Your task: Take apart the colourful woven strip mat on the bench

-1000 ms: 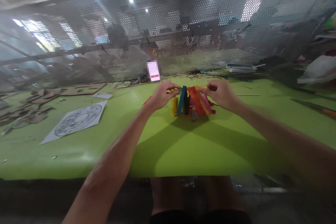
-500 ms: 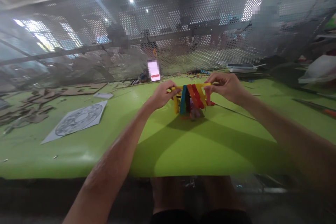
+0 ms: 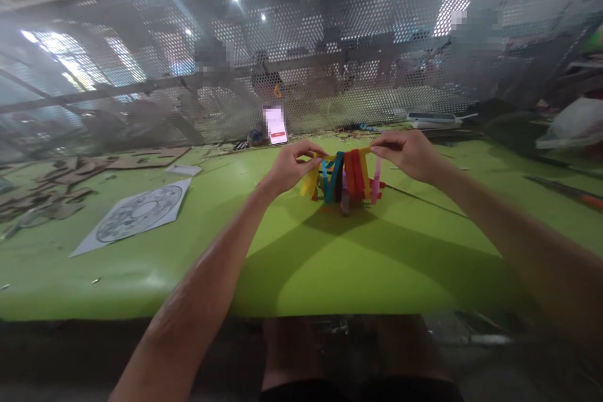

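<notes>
A thin yellow strip (image 3: 367, 150) is stretched level just above the table, with blue, dark, red, yellow and pink strips (image 3: 354, 173) hanging from it. My left hand (image 3: 298, 164) pinches its left end, close to a yellow strip (image 3: 308, 183) dangling there. At the other end, my right hand (image 3: 407, 152) pinches the strip between thumb and fingertips, beside a pink strip (image 3: 377, 183). Behind and below the hanging strips are a pinkish piece and some red bits, partly hidden. I cannot tell what the whole is made of.
A phone (image 3: 277, 125) with a lit screen leans against the perforated metal screen (image 3: 306, 94). Cardboard scraps (image 3: 70, 179) and a sheet with a printed ring pattern (image 3: 141, 212) lie left on the green table (image 3: 367, 276). A thin stick (image 3: 424, 199) lies at right; a white device (image 3: 433, 119) is behind.
The hanging strips have swung and spread, and the blue ones now form a V. The pink strip by my right hand hangs more freely. Both hands stay nearly in place.
</notes>
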`<state>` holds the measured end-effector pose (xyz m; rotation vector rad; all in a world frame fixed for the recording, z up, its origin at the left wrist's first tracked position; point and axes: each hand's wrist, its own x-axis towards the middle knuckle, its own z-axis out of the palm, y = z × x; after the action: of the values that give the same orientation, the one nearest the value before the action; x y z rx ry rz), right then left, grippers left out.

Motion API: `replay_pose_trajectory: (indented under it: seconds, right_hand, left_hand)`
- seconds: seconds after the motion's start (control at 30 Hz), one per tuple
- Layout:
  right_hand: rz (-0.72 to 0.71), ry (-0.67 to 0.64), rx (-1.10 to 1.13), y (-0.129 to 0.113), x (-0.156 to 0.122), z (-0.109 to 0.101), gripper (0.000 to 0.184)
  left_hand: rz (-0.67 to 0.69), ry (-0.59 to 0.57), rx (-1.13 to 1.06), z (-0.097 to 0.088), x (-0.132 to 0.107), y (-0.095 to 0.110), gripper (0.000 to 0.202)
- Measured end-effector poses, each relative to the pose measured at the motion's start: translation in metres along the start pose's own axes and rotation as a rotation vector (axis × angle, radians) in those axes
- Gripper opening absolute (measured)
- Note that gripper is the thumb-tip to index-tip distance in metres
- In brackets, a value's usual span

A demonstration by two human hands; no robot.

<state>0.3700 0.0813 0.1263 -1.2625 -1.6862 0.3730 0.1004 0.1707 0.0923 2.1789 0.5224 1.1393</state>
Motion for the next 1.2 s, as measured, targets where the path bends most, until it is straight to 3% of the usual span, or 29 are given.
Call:
replay_pose_trajectory:
  seconds: [0.13, 0.37, 0.53, 0.7, 0.9, 1.03, 1.2]
  right_hand:
    - [-0.012, -0.053, 0.017, -0.001, -0.003, 0.004, 0.002]
    - [-0.023, 0.0, -0.002, 0.006, -0.001, 0.003, 0.008]
    - [-0.056, -0.08, -0.006, 0.011, -0.002, 0.003, 0.017]
    - [-0.215, -0.092, -0.013, 0.003, -0.01, 0.011, 0.022]
    - [-0.462, -0.139, -0.321, -0.015, -0.019, 0.033, 0.027]
    - [-0.455, -0.148, -0.467, -0.006, -0.017, 0.04, 0.026]
    - [-0.398, -0.075, -0.427, 0.006, -0.014, 0.029, 0.02]
  left_hand:
    - [-0.053, -0.026, -0.042, 0.002, 0.0, -0.007, 0.012]
    - [-0.024, 0.005, 0.091, -0.001, -0.001, -0.014, 0.015]
    - [-0.047, 0.021, 0.068, -0.004, -0.001, -0.012, 0.016]
    - [0.014, 0.016, 0.073, 0.001, -0.001, -0.003, 0.009]
    - [0.14, -0.069, 0.184, 0.013, -0.005, 0.012, 0.007]
    - [0.133, 0.004, 0.183, 0.003, -0.004, 0.015, 0.007]
    - [0.063, 0.189, 0.157, -0.025, 0.001, -0.001, 0.008]
